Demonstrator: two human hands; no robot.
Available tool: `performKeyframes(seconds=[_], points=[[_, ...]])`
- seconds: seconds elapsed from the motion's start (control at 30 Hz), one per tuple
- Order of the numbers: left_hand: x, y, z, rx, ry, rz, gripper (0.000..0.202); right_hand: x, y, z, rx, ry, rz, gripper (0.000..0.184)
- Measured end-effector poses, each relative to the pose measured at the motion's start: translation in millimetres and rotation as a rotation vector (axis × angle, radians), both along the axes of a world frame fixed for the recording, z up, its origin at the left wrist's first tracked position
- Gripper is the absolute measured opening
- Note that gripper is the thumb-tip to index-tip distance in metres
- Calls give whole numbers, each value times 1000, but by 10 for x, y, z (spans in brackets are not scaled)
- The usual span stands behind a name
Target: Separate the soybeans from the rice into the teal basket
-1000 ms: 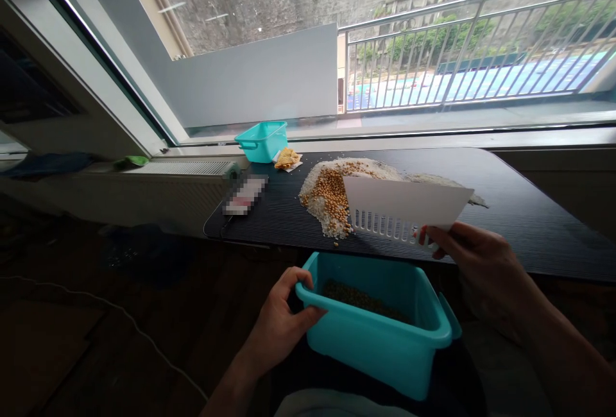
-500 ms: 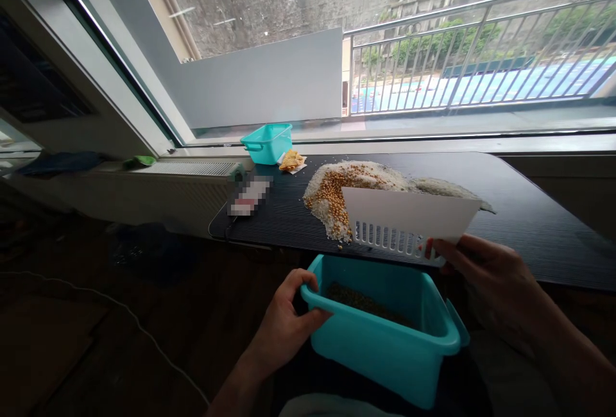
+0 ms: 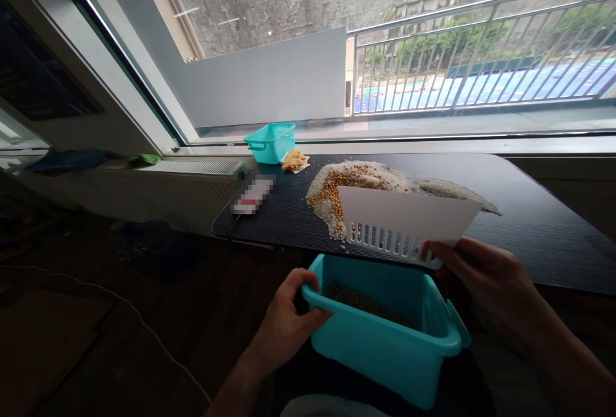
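My left hand (image 3: 291,321) is closed around the left rim of a teal plastic bin (image 3: 380,353), held below the table's front edge. Dark greenish grains (image 3: 360,298) cover part of the bin's floor. Between thumb and fingers, my right hand (image 3: 486,276) pinches the lower right corner of a white plastic panel (image 3: 409,215) with a row of slots along its bottom. The panel stands tilted above the table edge, over the bin's far side. Behind it spreads a pile of white grains and golden kernels (image 3: 332,192), partly hidden by the panel.
A greyish grain heap (image 3: 447,189) continues the pile to the right on the dark table (image 3: 539,231). At the back left stand a smaller teal basket (image 3: 272,144) and a crumpled yellowish item (image 3: 294,160). A blurred flat object (image 3: 253,195) lies at the left edge. A window runs behind.
The panel has shifted very slightly left against the pile, still in my right hand. The whole view has moved a little; my left hand keeps its hold on the bin.
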State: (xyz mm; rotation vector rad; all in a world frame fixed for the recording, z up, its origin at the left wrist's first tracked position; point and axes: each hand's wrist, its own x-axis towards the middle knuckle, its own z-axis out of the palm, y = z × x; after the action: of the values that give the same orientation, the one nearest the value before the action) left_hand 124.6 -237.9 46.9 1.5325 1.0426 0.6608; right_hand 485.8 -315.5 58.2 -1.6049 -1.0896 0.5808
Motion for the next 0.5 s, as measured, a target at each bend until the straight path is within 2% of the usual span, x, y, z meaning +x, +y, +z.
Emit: performKeyframes(seconds=[0.17,0.5], points=[[-14,0,-19,-1,7,12,34,-51,104,15,-28,-43,77,83],[-26,-5,18,-10,4,3,34,-26,-21,-13,-43,-26,116,74]])
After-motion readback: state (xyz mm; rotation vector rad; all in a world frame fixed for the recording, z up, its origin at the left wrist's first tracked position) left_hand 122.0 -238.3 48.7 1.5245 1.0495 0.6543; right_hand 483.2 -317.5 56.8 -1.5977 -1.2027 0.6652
